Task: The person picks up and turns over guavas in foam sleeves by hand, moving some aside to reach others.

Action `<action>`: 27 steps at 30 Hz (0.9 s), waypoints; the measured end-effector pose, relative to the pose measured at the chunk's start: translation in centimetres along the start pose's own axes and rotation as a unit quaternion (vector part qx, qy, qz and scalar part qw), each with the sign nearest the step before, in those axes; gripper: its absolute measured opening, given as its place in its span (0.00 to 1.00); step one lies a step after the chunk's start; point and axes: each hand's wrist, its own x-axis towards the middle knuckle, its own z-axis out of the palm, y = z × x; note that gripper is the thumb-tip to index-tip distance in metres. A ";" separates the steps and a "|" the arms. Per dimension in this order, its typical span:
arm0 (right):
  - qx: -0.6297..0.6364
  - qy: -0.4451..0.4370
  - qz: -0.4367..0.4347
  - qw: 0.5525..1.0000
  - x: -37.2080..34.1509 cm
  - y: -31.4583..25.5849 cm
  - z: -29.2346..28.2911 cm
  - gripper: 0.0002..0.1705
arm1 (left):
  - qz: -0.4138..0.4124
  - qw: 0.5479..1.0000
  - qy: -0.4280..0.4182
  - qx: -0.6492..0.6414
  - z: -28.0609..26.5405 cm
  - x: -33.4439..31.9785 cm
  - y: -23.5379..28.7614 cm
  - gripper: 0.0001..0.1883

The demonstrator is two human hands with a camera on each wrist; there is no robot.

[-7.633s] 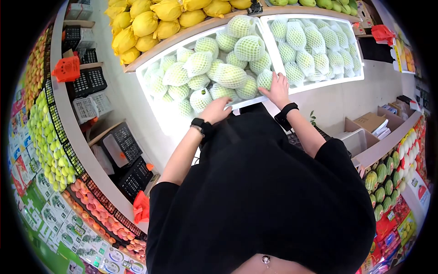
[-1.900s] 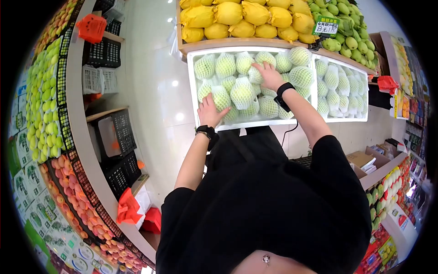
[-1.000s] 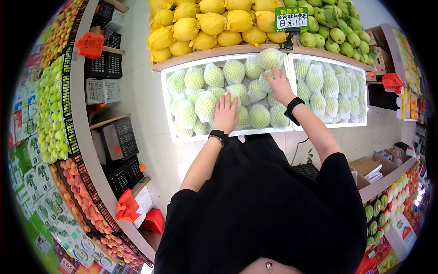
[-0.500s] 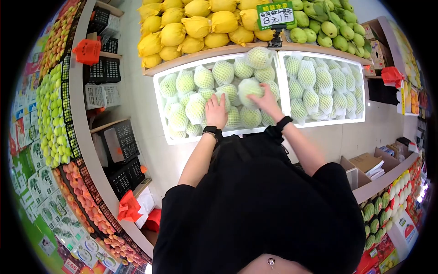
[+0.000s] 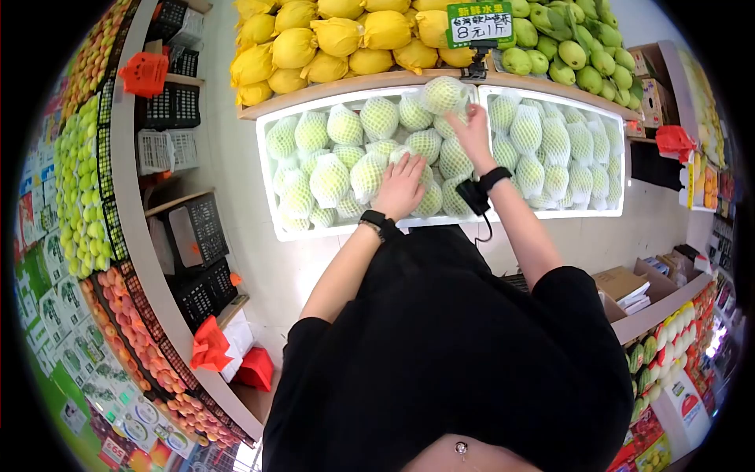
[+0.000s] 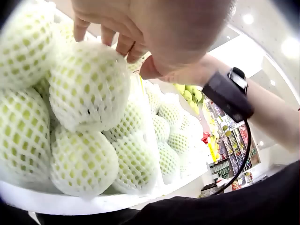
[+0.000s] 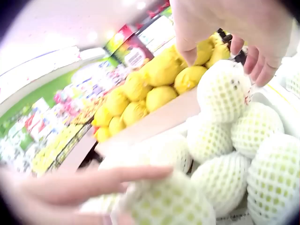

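Pale green fruits in white foam nets fill a white foam box (image 5: 271,216) in front of me. My left hand (image 5: 401,186) rests on a netted fruit near the box's front, fingers stretched over it; the left wrist view shows this fruit (image 6: 89,86) under the palm. My right hand (image 5: 474,134) is at the box's back right corner, its thumb and fingers apart beside the topmost fruit (image 5: 444,94). Seen from the right wrist, the fingertips are right at that fruit's (image 7: 224,91) side, with the thumb raised above it.
A second white box (image 5: 617,206) of netted fruits adjoins on the right. Behind a wooden ledge (image 5: 354,85) lie yellow-wrapped fruits (image 5: 338,35) and bare green fruits (image 5: 570,53), with a price sign (image 5: 480,23) between. Black crates (image 5: 200,248) stand left. A cable hangs from my right wrist.
My right hand has let go of the netted fruit it gripped half a second ago and moved back to the topmost one. My left hand has shifted right onto another fruit.
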 end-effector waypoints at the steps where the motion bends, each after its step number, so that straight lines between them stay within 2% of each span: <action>1: 0.023 0.037 0.012 0.999 1.8 1.0 0.2 0.46 | -0.008 1.000 0.006 0.016 0.2 0.2 0.3 0.27; 2: 0.034 0.056 0.032 0.997 3.6 2.1 0.7 0.48 | -0.016 0.999 0.011 0.032 0.2 0.6 0.6 0.26; 4: 0.031 0.042 0.081 0.995 5.9 3.1 2.1 0.59 | -0.009 0.996 0.036 0.076 0.5 0.8 0.9 0.23; 6: -0.056 0.053 0.108 0.991 7.1 2.5 3.7 0.65 | -0.019 0.996 0.026 0.084 0.4 0.6 1.3 0.20; 9: -0.081 0.049 0.149 0.984 7.9 1.6 4.2 0.66 | -0.022 0.990 0.043 0.131 -0.2 0.9 1.6 0.16; 13: -0.017 0.024 0.112 0.993 8.2 2.1 2.8 0.60 | -0.056 0.982 0.055 0.171 0.0 3.2 2.3 0.13; 14: 0.051 0.018 0.103 0.993 8.2 2.7 2.4 0.57 | -0.045 0.979 0.073 0.186 0.1 4.0 2.3 0.11; 15: 0.141 0.005 0.126 0.982 6.7 0.8 1.0 0.49 | -0.061 0.975 0.042 0.208 0.5 4.7 1.9 0.11; 17: 0.240 -0.061 0.130 0.960 4.7 -0.3 -2.3 0.40 | -0.091 0.964 -0.021 0.249 1.8 6.3 1.0 0.11; 18: 0.279 -0.067 0.136 0.948 3.3 -0.1 -3.6 0.37 | -0.113 0.961 -0.068 0.245 2.2 7.3 0.4 0.17; 20: 0.329 -0.082 0.145 0.930 0.4 1.0 -6.4 0.33 | -0.147 0.955 -0.079 0.246 2.3 9.1 0.7 0.23; 22: 0.346 -0.081 0.168 0.920 -2.9 1.6 -8.5 0.32 | -0.186 0.942 -0.115 0.255 4.0 10.9 0.3 0.31; 25: 0.338 -0.066 0.225 0.911 -7.7 2.6 -10.4 0.31 | -0.267 0.921 -0.115 0.261 6.3 12.9 0.1 0.36; 26: 0.334 -0.064 0.240 0.909 -8.9 3.4 -10.8 0.30 | -0.279 0.928 -0.124 0.213 6.4 12.8 -0.2 0.42; 27: 0.336 -0.063 0.249 0.906 -10.2 4.0 -11.0 0.30 | -0.291 0.928 -0.134 0.191 6.6 12.6 -0.1 0.43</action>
